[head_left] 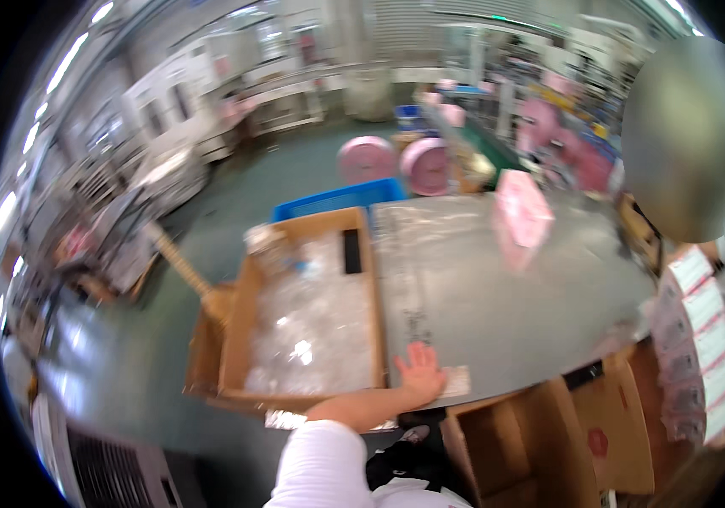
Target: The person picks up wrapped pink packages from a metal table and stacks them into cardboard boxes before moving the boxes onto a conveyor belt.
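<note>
My left hand (420, 374) lies flat with its fingers spread on the near left part of a grey metal tabletop (498, 305). Nothing is in its grasp. A small pale slip (457, 382) is beside the heel of the hand. To the left of the hand stands an open cardboard box (379, 339) filled with clear plastic bags (307, 313). Farther back on the tabletop is a pink and white package (523, 207), blurred. My right hand does not show.
Below the table's front edge are open cardboard boxes (506, 432). Wrapped white packs (705, 339) are stacked at the right. A blue crate (337, 201) and pink rolls (424, 166) lie beyond the table. A large blurred rounded shape (693, 135) fills the upper right.
</note>
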A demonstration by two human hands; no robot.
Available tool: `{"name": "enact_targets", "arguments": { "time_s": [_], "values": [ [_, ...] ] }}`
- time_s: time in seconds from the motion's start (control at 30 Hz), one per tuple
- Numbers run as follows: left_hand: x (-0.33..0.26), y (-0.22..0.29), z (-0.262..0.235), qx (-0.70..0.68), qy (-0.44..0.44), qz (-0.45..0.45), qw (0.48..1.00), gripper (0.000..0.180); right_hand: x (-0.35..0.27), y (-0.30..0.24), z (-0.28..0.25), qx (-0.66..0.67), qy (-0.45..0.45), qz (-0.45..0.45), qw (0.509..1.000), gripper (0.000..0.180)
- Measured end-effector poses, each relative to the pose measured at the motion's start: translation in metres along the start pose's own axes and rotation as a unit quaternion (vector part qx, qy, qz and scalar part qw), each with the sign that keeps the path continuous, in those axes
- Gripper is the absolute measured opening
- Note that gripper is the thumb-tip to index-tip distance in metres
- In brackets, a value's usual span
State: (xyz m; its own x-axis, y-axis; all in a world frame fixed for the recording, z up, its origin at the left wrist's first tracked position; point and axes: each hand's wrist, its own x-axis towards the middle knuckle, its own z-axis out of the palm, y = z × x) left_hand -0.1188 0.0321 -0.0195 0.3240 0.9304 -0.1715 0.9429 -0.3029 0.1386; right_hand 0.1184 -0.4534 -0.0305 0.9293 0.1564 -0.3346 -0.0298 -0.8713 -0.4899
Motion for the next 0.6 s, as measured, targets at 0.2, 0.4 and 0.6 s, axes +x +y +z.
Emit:
{"name": "enact_targets", "arguments": {
  "time_s": [0.2, 0.4, 0.6],
  "values": [
    [0.038, -0.001, -0.064, 0.129, -0.270, 0.200, 0.933, 0.096, -0.039, 0.011, -0.023, -0.043, 0.024, 0.150, 0.987, 0.057],
    [0.149, -0.013, -0.122, 0.022, -0.531, 0.349, 0.772, 0.070, -0.061, -0.040, -0.041, -0.143, -0.035, 0.232, 0.962, 0.059],
    [0.302, 0.003, -0.066, -0.069, -0.221, 0.323, 0.918, 0.041, -0.052, -0.110, -0.066, -0.268, -0.094, 0.266, 0.921, 0.051]
  ]
}}
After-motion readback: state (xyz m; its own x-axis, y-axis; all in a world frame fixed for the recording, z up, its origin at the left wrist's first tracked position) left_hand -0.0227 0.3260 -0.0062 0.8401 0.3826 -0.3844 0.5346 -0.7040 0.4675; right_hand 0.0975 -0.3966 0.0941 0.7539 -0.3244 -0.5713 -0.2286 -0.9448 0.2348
